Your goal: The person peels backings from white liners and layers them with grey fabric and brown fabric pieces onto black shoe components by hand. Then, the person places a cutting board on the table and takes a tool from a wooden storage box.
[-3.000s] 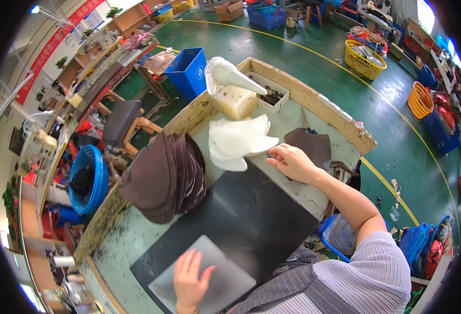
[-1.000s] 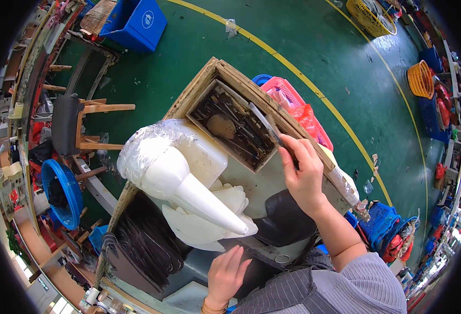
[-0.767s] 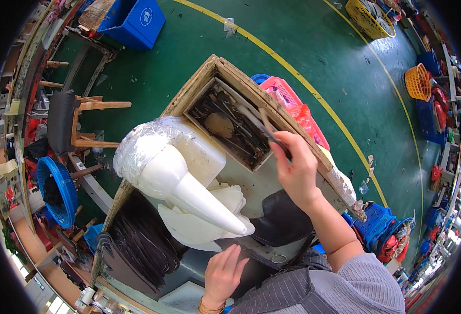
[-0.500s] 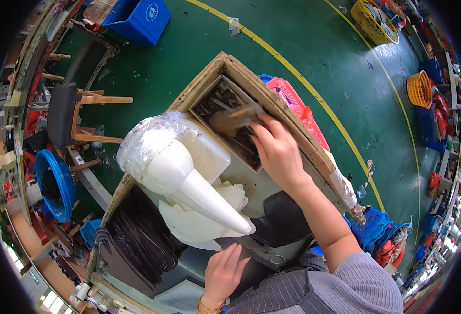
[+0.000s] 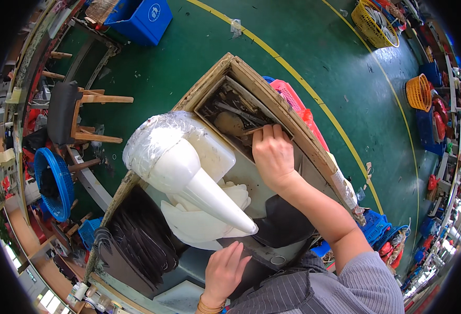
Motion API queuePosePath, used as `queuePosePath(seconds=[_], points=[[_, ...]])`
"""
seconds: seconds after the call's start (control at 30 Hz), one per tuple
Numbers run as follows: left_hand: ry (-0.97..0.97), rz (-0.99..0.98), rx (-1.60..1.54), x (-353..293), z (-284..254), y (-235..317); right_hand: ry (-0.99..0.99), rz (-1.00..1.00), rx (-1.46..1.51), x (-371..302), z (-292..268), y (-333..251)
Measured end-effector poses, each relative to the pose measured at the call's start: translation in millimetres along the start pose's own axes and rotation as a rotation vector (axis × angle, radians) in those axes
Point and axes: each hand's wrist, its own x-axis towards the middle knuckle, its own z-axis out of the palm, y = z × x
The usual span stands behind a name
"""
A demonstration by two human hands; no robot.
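Observation:
My right hand (image 5: 275, 157) reaches down into a dark, grimy tray (image 5: 248, 157) in the far corner of the wooden-edged table. Its fingers are bent at the tray's near right end, and what they grip is hidden. A brown, rounded tool head (image 5: 229, 124) lies in the tray among thin sticks. My left hand (image 5: 226, 271) rests palm down with loosely stretched fingers, holding nothing. Just beyond it is the narrow tip of a smooth white tapering form (image 5: 217, 199), whose bulbous end is wrapped in clear film. Thin white pieces (image 5: 188, 227) lie beneath the form.
Dark flat pieces (image 5: 141, 235) are stacked at the left, and a black piece (image 5: 285, 222) lies under my right forearm. A wooden-legged chair (image 5: 65, 115) and blue basket (image 5: 54, 183) stand left. A pink basket (image 5: 288, 94) sits beyond the table's right edge.
My right hand has moved toward the tray's right end, and the brown-headed tool, blurred before, now lies low in the tray. My left hand stays in place.

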Motion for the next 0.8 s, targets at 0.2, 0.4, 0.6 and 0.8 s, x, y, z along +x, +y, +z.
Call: queuePosePath(seconds=[0.2, 0.4, 0.6, 0.8], points=[[0.024, 0.048, -0.026, 15.3, -5.1, 4.2, -0.025, -0.032, 0.016, -1.2, 0.5, 7.3], [0.067, -0.081, -0.569, 53.2, 7.8, 20.6, -0.167, 0.262, 0.878, -19.9, -49.7, 20.0], [0.1, -0.442, -1.391, 83.6, 26.9, 37.0, -0.623, 0.471, 1.48, -68.2, -87.0, 16.4], [0.059, -0.605, -1.256, 71.1, 17.0, 29.6, -0.207, 0.334, 1.189, -60.6, -67.2, 22.2]])
